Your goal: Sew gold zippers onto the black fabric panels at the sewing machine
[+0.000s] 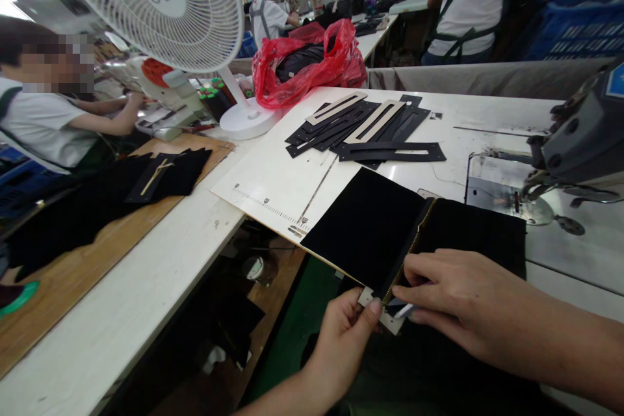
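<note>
A black fabric panel lies over the front edge of the white sewing table, with a gold-toothed zipper running across it toward me. My left hand pinches the near end of the zippered panel, thumb on top, where a pale, holed strip sticks out underneath. My right hand has its fingers bent close over the zipper. Under those fingers shows a slim whitish tool; its kind is unclear. To the right of the zipper the black fabric continues toward the sewing machine.
Black and beige slotted templates lie piled behind the panel. A red plastic bag and a white fan stand farther back. At left, more black fabric covers a wooden board. Several people work nearby.
</note>
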Demonstrator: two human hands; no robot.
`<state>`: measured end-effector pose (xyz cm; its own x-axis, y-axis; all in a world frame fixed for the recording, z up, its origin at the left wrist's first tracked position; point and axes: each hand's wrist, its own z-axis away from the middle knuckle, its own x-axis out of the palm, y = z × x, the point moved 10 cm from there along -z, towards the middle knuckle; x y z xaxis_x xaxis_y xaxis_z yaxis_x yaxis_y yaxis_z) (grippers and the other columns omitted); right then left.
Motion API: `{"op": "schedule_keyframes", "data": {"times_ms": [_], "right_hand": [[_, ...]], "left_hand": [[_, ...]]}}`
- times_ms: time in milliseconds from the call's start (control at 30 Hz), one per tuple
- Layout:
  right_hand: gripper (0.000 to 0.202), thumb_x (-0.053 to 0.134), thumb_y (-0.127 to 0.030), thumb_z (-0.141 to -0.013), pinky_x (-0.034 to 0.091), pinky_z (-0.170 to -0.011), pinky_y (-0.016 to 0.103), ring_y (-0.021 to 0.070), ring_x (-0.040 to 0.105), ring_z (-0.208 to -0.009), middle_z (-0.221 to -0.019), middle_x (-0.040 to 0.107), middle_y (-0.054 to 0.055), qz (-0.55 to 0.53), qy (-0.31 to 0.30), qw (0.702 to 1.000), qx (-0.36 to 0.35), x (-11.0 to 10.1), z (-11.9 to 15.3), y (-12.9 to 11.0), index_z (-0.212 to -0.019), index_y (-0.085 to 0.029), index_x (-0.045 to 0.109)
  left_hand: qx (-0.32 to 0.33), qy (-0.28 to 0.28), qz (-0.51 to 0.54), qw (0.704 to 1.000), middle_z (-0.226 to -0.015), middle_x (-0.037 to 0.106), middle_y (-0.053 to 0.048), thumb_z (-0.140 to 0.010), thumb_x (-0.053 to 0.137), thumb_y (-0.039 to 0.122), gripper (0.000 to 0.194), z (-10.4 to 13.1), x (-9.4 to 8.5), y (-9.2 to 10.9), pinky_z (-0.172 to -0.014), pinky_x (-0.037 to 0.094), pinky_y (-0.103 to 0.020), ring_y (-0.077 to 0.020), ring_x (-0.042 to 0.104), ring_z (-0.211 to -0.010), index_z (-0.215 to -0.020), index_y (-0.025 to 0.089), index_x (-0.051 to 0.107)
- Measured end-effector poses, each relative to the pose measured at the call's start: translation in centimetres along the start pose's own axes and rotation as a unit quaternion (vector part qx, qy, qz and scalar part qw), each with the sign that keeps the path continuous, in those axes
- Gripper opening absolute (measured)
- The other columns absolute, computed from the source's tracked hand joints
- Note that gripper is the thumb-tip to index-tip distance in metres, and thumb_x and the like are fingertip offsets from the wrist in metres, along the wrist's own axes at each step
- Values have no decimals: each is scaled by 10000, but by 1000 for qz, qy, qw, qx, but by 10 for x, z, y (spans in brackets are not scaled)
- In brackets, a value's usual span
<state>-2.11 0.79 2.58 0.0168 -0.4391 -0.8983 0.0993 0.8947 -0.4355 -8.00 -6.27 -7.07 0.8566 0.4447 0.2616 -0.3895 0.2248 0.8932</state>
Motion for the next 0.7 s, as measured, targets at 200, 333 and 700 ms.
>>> {"op": "schedule_keyframes", "data": {"times_ms": [200,333,700], "right_hand": [[140,524,-171,-828,291,-580,285,140,493,-659,-790,548,22,19,-12,1000,-14,1,-5,-3,-875,-226,644],[172,569,-154,-803,324,-617,259,121,524,-709,-833,566,-2,-33,-27,999,-21,0,-6,1,-909,-255,658],[216,580,-166,-828,358,-652,208,96,537,-733,-851,561,-7,-134,-67,988,-32,8,-7,11,-996,-273,662]], "left_hand": [[3,2,-6,1000,-640,538,-17,-719,663,562,449,0,-2,-1,-592,345,-230,-124,453,-607,-695,118,604],[-1,0,-4,1000,-618,518,-10,-701,668,581,470,-1,-2,-4,-576,332,-227,-118,438,-591,-669,119,589],[5,-11,3,1000,-616,511,-7,-694,667,595,480,-2,2,-1,-568,336,-223,-115,437,-583,-676,123,585]]}}
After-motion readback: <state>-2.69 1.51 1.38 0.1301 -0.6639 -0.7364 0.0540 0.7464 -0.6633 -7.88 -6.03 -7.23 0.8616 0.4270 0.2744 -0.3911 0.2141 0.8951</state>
